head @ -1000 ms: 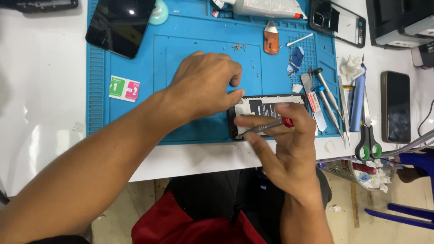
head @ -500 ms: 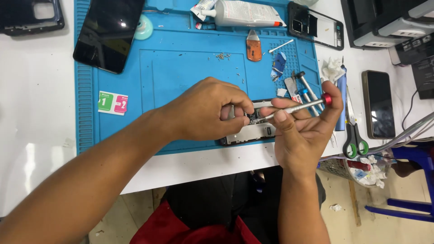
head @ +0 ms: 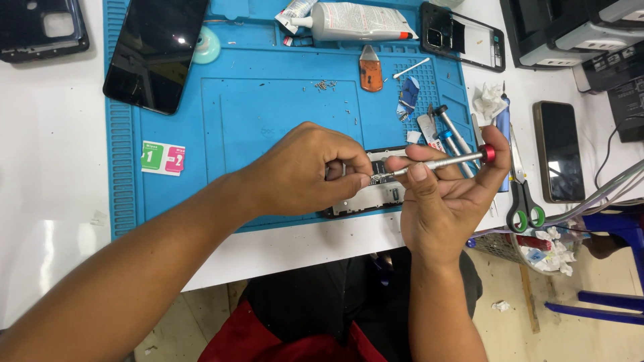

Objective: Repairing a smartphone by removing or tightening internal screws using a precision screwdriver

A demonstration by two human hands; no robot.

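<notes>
A small metal part (head: 373,178) — too small to be identified further — is pinched between the fingertips of the left hand (head: 305,171), just above the opened phone (head: 376,194) that lies at the near edge of the blue mat (head: 268,114). The tip of a silver screwdriver with a red cap (head: 443,161) is set against that part; the tool is held in the grip of the right hand (head: 443,201), fingers closed round its shaft.

A slip could be expected here: if the tip were pushed off line, the part might be flicked out of the pinch and lost over the near edge of the desk (head: 47,134), or the fingertip might be jabbed. The loose screws (head: 325,85) scattered on the mat could be swept away by a forearm.

The mat is laid on a white desk, crowded with a dark phone screen (head: 155,52), a glue tube (head: 355,21), spare drivers (head: 453,131), scissors (head: 523,194) and another phone (head: 559,151). Below — a bare floor and a waste basket (head: 530,245) can be made out.
</notes>
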